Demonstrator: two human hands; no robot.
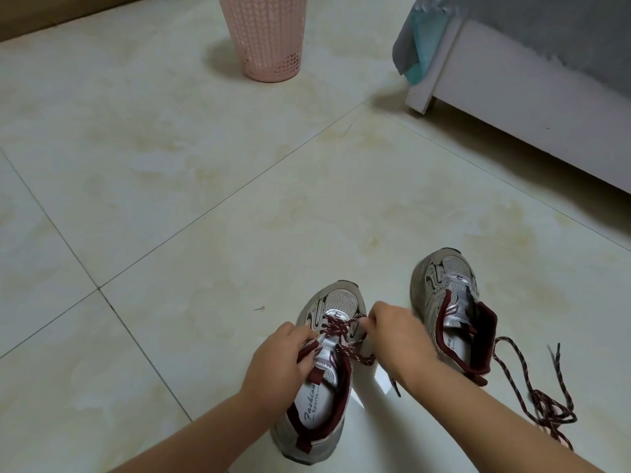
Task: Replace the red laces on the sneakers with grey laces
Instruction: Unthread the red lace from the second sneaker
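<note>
Seen from above, a person crouches over two grey and silver sneakers with dark red lining, standing on a pale tiled floor (pixel 205 206). The left sneaker (pixel 321 397) sits between both hands and keeps its red lace (pixel 341 331) only through the lowest eyelets near the toe. The left hand (pixel 283 363) rests on the shoe's tongue, fingers curled around a strand of that lace. The right hand (pixel 396 336) pinches the lace at the opposite side of the eyelets. The right sneaker (pixel 450 312) stands just beside the right wrist, already unlaced, and its removed lace (pixel 543 401) lies in a loose tangle on the floor next to it. No grey laces are visible anywhere. Farther off stand a pink basket (pixel 269 35) and the corner of a white bed frame (pixel 512 107). The likely trouble from here: pulling both strands at once could tighten the crossing and jam the lace tip in an eyelet, and the light shoe could slide or tip on the smooth tile if the left hand lets go.
</note>
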